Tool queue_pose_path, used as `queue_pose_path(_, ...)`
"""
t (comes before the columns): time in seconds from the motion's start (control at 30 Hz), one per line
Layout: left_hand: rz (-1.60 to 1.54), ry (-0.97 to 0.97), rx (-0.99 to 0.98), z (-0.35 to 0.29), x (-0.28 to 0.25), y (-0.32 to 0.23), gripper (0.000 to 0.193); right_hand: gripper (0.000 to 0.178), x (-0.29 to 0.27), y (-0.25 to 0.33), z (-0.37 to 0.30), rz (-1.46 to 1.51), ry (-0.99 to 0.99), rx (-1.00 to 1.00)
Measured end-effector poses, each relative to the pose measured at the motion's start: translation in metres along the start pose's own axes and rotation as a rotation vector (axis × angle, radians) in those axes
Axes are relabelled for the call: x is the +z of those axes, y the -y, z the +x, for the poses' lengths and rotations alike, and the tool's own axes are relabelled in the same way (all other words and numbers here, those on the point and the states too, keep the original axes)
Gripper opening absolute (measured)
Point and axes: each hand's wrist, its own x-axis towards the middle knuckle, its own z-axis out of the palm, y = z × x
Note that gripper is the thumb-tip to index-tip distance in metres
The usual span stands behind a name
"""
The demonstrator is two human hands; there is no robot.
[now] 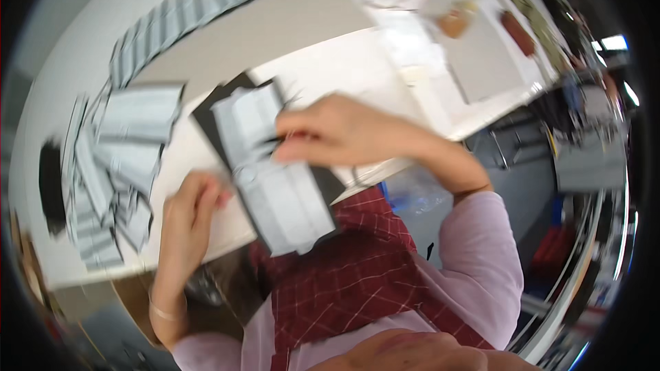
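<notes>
Red checked apron [350, 268] at white table's [230, 223] near edge, pale fabric [285, 199] on black board [328, 182] overhanging that edge, left hand [190, 216] half-curled beside it, right hand [330, 130] bunched mid-fabric, can't tell if either pinches.

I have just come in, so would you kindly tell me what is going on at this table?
A person in a maroon checked apron is working with pale fabric pieces that lie over a dark sheet on a white table. The right hand is over the pieces, too blurred to show what it grips; the left hand is beside them. Further left lies a loose pile of fabric, and a long striped strip curves across the far side.
</notes>
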Motion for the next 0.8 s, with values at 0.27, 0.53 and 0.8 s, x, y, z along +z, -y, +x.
queue_pose_path(0.27,-0.369,-0.043,-0.14,-0.015,0.006,0.005,0.012,0.042,0.087,0.003,-0.072,-0.397,-0.431,-0.166)
queue_pose_path(0.53,-0.396,0.185,-0.226,-0.016,0.006,0.001,0.017,0.046,0.097,-0.005,-0.071,-0.394,-0.474,-0.21)
queue_pose_path(0.8,-0.295,0.025,0.039,-0.013,0.018,-0.008,0.012,0.045,0.103,-0.013,-0.073,-0.332,-0.605,-0.255)
